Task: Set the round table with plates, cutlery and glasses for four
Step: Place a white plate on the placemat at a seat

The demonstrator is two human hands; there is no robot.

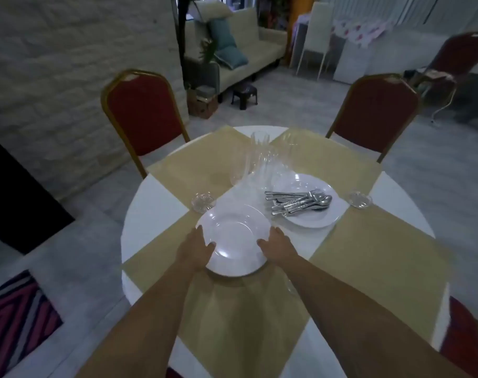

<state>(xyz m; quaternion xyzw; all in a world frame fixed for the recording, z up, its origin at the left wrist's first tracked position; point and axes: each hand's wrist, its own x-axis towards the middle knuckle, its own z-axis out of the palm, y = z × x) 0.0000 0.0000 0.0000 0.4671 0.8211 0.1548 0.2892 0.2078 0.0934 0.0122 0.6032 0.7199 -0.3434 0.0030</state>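
We are holding a white plate [232, 241] over the near part of the round table [150, 208].
Our left hand [197, 248] is gripping its left rim, thumb on top, other fingers hidden beneath; our right hand [277, 245] is gripping its right rim likewise. Just right of it, cutlery [297, 201] is lying on a second plate [308, 223].

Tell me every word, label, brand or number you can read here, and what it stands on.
No text can be read anywhere in this view.
White round plate gripped by the left hand and right hand: plain, no mark.
Pile of silver metal cutlery on the other white plate: too small and blurred for any stamp.
Brown cardboard box beside the cream sofa: too blurred to tell.
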